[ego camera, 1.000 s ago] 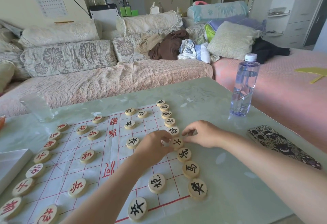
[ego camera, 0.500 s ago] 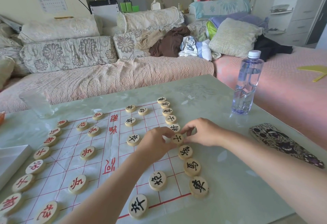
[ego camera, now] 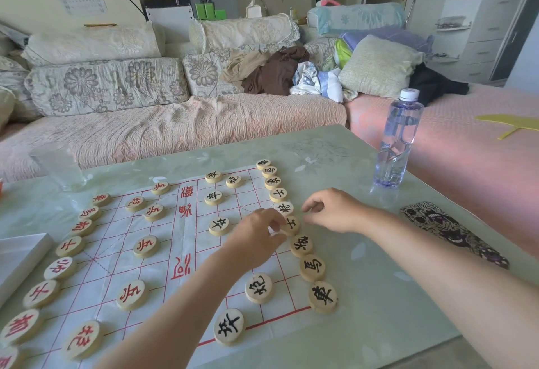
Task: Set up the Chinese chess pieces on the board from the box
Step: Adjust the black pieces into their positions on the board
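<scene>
Risk of bumping general piece (ego camera: 285, 208) just on its far side or elephant piece (ego camera: 301, 246) just on its near side, given tight spacing in right column of board (ego camera: 169, 304); touches black advisor piece (ego camera: 292, 224) between them with curled fingertips of left hand (ego camera: 256, 231); pinch or nudge, cannot tell; hovers right hand (ego camera: 332, 211) just right of it, loosely curled, holding nothing; water bottle (ego camera: 398, 141) far right, well apart; box (ego camera: 20, 257) at left edge of worktop (ego camera: 379, 295).

bottle (ego camera: 398, 141) right, glass (ego camera: 59, 164) left
</scene>
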